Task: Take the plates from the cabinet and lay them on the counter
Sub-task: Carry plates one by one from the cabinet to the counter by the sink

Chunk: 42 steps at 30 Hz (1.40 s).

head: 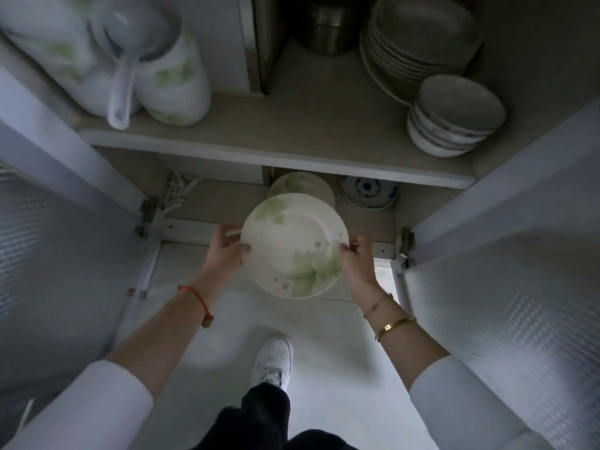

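A white plate with green leaf print [292,241] is held in front of the open low cabinet, just outside its bottom shelf. More plate edges show beneath it, so it looks like a small stack. My left hand [227,246] grips its left rim and my right hand [355,258] grips its right rim. Behind it, on the bottom shelf, stands another stack of the same green-print plates [303,186], partly hidden by the held plate.
A blue-patterned bowl stack [370,193] sits right of the shelf plates. The upper shelf [259,138] carries grey bowl stacks [454,115], a metal pot [328,24] and white green-print containers [172,79]. Open cabinet doors [519,254] flank both sides. My white shoe [274,358] stands on the pale floor.
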Each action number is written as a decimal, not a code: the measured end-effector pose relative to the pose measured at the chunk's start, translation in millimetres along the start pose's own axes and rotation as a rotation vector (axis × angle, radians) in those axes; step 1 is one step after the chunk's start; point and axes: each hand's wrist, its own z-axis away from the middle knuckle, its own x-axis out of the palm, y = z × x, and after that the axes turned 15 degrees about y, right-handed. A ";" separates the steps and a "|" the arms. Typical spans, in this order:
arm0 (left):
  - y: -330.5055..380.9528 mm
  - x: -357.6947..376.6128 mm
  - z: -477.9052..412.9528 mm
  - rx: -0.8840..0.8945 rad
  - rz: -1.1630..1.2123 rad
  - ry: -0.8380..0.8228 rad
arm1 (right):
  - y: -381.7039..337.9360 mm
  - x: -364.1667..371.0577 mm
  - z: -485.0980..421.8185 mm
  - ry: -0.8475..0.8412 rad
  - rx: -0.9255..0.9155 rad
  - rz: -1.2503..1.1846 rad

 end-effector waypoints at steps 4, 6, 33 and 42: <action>25.6 -54.5 74.7 -0.013 -0.034 0.000 | -29.5 -53.6 74.4 -0.025 0.060 0.004; 41.2 -79.5 111.3 -0.036 -0.011 0.025 | -48.3 -81.9 110.1 -0.033 0.075 0.015; 337.3 -255.7 534.5 0.169 0.163 -0.259 | -343.2 -489.6 403.5 0.049 0.010 -0.375; 363.6 -240.9 586.1 0.235 0.050 -0.560 | -338.5 -562.7 468.5 0.288 0.035 -0.578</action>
